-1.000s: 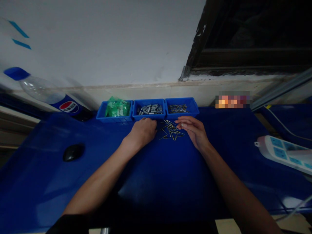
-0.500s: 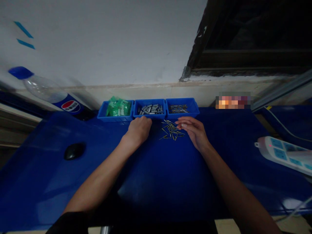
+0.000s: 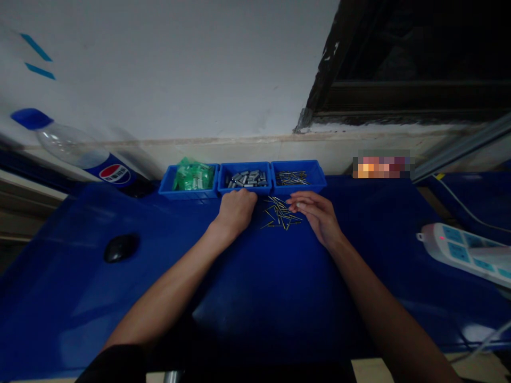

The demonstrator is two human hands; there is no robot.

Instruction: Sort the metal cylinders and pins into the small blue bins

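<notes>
loose pins (image 3: 281,215): thin, stiff, light, slippery; you are resting right hand (image 3: 315,213) half-open beside them, left hand (image 3: 236,208) curled, contents unseen; pinch mid-shaft.

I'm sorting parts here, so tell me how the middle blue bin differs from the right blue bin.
The middle bin holds short, chunky grey metal pieces; the right bin holds thin, long pins. The left hand is curled just in front of the middle bin, while the right hand lies in front of the right bin beside loose pins on the table. Both bins are small, blue, open-topped, and side by side.
</notes>
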